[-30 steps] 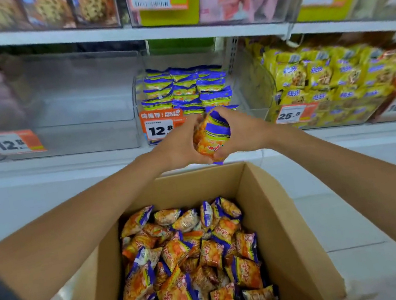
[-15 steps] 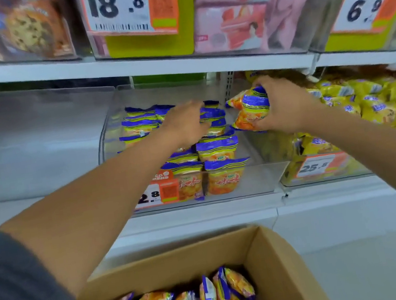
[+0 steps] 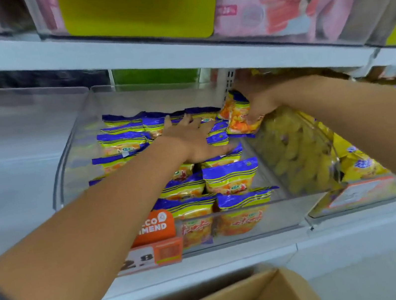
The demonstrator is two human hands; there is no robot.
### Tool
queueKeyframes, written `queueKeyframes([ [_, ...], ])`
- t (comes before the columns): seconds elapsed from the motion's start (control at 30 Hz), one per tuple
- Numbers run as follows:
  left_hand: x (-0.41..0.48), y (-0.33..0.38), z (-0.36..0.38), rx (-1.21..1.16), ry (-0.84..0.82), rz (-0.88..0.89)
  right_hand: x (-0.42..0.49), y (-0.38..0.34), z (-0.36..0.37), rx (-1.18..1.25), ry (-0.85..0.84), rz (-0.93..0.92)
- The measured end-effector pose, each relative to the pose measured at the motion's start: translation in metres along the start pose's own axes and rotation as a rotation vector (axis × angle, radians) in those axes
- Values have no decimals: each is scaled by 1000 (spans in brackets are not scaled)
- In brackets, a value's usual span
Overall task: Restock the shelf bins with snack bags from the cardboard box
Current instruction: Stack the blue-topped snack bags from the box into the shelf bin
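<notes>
A clear plastic shelf bin (image 3: pixel 244 214) holds several rows of orange snack bags with blue tops (image 3: pixel 231 177). My left hand (image 3: pixel 191 139) lies flat with straight fingers on the bags in the middle of the bin. My right hand (image 3: pixel 261 104) grips a small bunch of orange snack bags (image 3: pixel 238 117) at the bin's back right corner, above the stacked rows. The cardboard box (image 3: pixel 273 294) sits low in the head view, with a few bags just showing inside.
To the right stands a clear bin of yellow snack bags (image 3: pixel 296 151). To the left is a clear bin (image 3: pixel 11 165) with nothing visible in it. A white shelf (image 3: pixel 149 53) hangs close above, carrying pink packages (image 3: pixel 292 0). An orange price tag (image 3: pixel 154 238) hangs on the bin's front.
Both hands have risen from above the box into the bin. My left hand let go of the bunch and now lies flat on the rows. My right hand carried the bags to the back right.
</notes>
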State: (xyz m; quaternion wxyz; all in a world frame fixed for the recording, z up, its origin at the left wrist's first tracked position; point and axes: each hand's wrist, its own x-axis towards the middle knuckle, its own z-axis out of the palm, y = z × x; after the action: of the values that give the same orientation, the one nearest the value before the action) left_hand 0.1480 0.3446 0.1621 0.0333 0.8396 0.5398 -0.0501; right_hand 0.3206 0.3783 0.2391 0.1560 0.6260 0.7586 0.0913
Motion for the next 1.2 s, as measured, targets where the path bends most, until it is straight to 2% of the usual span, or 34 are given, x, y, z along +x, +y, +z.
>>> queueKeyframes([
  [0.23, 0, -1, 0, -29, -1, -27, 19, -10, -7, -34, -80, -5],
  [0.47, 7, -1, 1, 88, 14, -46, 24, -1, 13, -15, 55, 24],
  [0.67, 6, 0, 0, 182, 7, -117, 32, 1, 13, -46, 38, 68],
  [0.87, 7, -2, 3, 100, 0, -115, 33, -22, 20, -64, -102, -24],
  [1.07, 8, -2, 1, 73, -25, -102, 28, -20, 21, -72, -4, -79],
  [1.2, 7, -2, 1, 53, -21, -102, 27, -23, 36, -5, -6, -104],
])
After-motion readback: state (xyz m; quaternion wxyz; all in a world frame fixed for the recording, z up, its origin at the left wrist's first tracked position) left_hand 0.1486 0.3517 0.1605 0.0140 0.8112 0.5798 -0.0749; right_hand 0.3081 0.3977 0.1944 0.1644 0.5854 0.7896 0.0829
